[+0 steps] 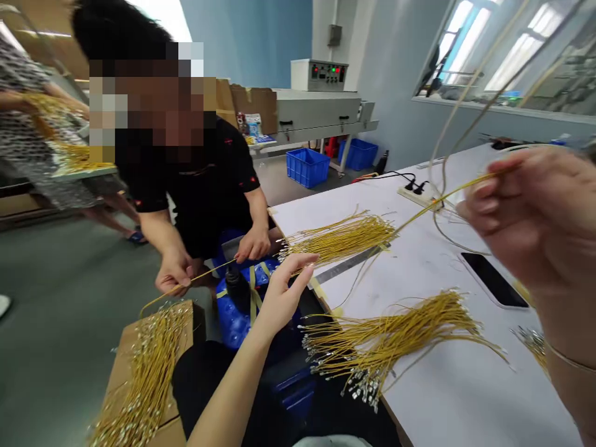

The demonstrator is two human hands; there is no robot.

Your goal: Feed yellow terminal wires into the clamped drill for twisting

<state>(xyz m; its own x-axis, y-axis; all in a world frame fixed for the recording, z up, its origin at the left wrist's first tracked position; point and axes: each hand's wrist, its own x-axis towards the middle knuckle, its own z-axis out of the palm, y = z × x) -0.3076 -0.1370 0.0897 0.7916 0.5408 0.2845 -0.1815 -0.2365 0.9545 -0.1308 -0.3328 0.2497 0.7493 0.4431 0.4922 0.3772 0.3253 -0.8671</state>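
Note:
My left hand [284, 288] is stretched out over the table's left edge, its fingertips pinched on one end of a thin yellow wire [419, 211]. That wire runs up and right to my right hand [535, 217], which is raised close to the camera and blurred, fingers closed on its other end. Two bundles of yellow wires with metal terminals lie on the white table [447, 391]: one at the far side [339, 239] and one nearer me [395, 341].
A person in a black shirt [195, 180] stands opposite, holding another yellow wire in both hands above a cardboard box [139, 366] with more wires. A phone [493, 279], a metal ruler [344, 266] and a power strip [416, 195] lie on the table. Blue crates [307, 166] stand behind.

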